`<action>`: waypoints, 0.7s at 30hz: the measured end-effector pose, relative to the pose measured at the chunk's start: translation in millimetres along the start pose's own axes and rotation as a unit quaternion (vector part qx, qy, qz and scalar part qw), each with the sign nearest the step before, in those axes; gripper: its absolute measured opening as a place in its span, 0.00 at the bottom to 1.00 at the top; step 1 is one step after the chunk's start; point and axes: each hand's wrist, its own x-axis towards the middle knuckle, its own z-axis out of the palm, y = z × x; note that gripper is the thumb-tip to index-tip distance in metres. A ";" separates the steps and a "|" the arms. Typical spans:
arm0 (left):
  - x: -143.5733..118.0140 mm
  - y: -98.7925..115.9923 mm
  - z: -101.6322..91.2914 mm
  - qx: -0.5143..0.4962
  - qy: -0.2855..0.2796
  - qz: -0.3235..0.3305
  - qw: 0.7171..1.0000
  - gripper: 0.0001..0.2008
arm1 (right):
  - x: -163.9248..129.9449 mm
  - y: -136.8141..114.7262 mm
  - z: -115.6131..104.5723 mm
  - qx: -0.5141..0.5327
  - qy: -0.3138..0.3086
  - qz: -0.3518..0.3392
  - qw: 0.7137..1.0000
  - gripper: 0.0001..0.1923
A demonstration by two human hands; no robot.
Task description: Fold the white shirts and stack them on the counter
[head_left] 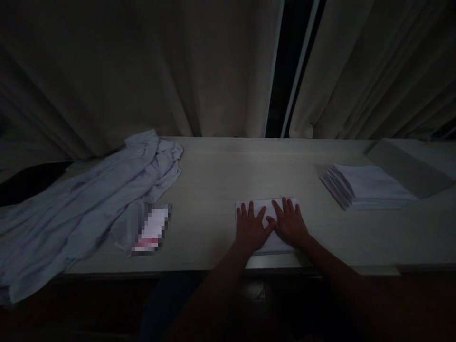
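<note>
A folded white cloth (274, 246) lies flat near the front edge of the table. Both hands press on it from above with fingers spread. My left hand (251, 229) covers its left part, and my right hand (290, 223) covers its right part. The two thumbs meet or overlap near the middle of the cloth. Neither hand grips anything. To the right, a stack of folded white cloths (374, 185) rests on the table, apart from my hands.
A long heap of crumpled white fabric (117, 185) covers the table's left side and hangs over its front edge. Beside it lies a pixelated flat item (153, 228). Curtains (213, 71) hang behind the pale table (228, 166). A dark item (32, 180) sits far left.
</note>
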 end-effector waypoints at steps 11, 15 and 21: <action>-9.0 -3.8 -8.8 0.003 0.009 0.018 1.000 0.38 | 3.7 -0.8 -2.3 0.007 -0.045 0.031 0.998 0.41; -47.7 -20.1 -17.0 -0.001 0.007 0.056 0.998 0.34 | -9.6 -6.4 -7.8 0.013 -0.036 0.031 0.999 0.41; -101.4 -34.0 -23.4 0.026 0.035 0.108 0.993 0.35 | -30.6 -14.8 -14.9 0.039 -0.034 0.010 0.999 0.40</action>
